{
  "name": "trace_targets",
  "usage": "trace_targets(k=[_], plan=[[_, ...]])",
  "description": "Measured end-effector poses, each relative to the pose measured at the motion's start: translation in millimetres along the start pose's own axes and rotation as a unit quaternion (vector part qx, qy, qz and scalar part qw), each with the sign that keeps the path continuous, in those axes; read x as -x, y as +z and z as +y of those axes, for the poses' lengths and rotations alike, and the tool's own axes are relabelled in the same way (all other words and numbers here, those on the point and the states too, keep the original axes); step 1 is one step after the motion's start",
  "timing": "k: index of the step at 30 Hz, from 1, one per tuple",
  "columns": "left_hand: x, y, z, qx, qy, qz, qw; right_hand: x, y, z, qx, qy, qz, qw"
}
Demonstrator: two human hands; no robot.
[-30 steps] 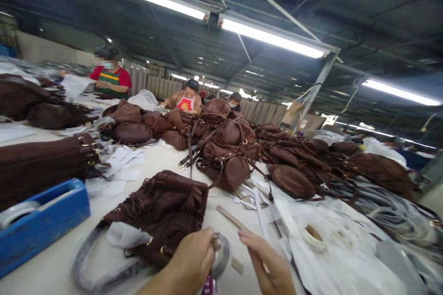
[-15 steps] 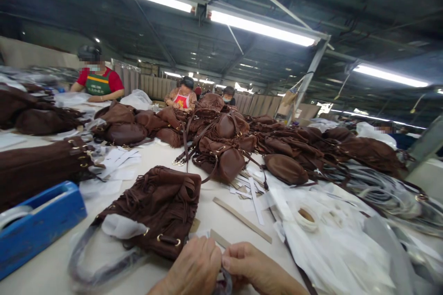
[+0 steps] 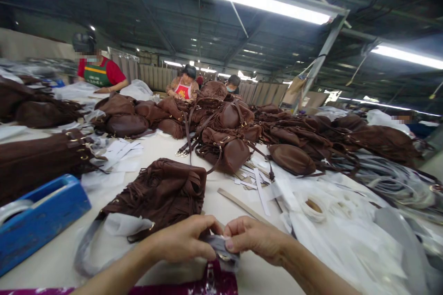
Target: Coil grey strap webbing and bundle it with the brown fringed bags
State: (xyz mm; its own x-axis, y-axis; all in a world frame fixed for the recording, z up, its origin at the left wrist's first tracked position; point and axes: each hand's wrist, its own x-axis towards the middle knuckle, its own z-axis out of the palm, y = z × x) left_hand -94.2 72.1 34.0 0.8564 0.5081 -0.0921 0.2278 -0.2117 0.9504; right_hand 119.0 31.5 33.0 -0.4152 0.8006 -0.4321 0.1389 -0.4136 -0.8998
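Note:
In front of a dark brown fringed bag (image 3: 162, 189), my two hands meet low in the middle. My left hand (image 3: 188, 239) has thumb and fingers closed on a grey plastic-wrapped strap (image 3: 221, 245). My right hand (image 3: 254, 238) pinches the same strap from the other side, thumb and fingertips together. A bit of metal glints at the strap's lower edge. Another wrapped length, a handle (image 3: 85, 246), curves out from the bag's left side, and a wad of white tissue (image 3: 126, 224) sits near its gold rings.
A blue tape dispenser (image 3: 44, 221) stands at left. Brown bags (image 3: 224, 147) are heaped across the table. Paper strips (image 3: 261, 191) and a tape roll (image 3: 314, 209) on white sheets (image 3: 346, 239) lie to the right. Several people, one in a green apron (image 3: 96, 75), work beyond.
My hands have risen slightly and turned, bringing the wrapped strap into clearer view between them. The view has shifted, and shiny purple material now shows at the bottom edge.

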Motion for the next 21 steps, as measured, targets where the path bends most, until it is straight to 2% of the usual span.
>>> trace_targets(k=[3,5,7,9,12,17,19,21], plan=[[-7.6,-6.7,-13.4,0.157,-0.049,-0.039,0.986,-3.0,-3.7,-16.9,0.085,0.004,-0.026,0.996],[-11.3,-6.6,-19.6,0.202,-0.051,-0.047,0.977,-5.8,-6.5,-24.5,0.131,0.012,-0.065,0.989],[-12.9,-4.8,-21.7,0.195,-0.038,-0.028,0.980,-8.9,-9.1,-28.2,0.156,0.020,-0.079,0.984],[-12.9,-3.2,-20.9,0.191,-0.028,-0.004,0.981,-11.6,-10.8,-29.8,0.168,0.018,-0.063,0.984],[-11.3,-3.7,-17.4,0.224,-0.038,0.016,0.974,-14.8,-11.5,-35.0,0.215,-0.024,-0.047,0.975],[-7.0,-10.5,-11.4,0.194,-0.039,0.008,0.980,-19.6,-12.2,-54.1,0.359,-0.105,-0.048,0.926],[-5.6,-12.0,-10.9,0.163,-0.015,0.032,0.986,-22.1,-13.7,-61.0,0.385,-0.129,-0.044,0.913],[-5.1,-11.8,-12.4,0.128,0.021,0.082,0.988,-25.7,-14.8,-65.6,0.390,-0.155,-0.033,0.907]])
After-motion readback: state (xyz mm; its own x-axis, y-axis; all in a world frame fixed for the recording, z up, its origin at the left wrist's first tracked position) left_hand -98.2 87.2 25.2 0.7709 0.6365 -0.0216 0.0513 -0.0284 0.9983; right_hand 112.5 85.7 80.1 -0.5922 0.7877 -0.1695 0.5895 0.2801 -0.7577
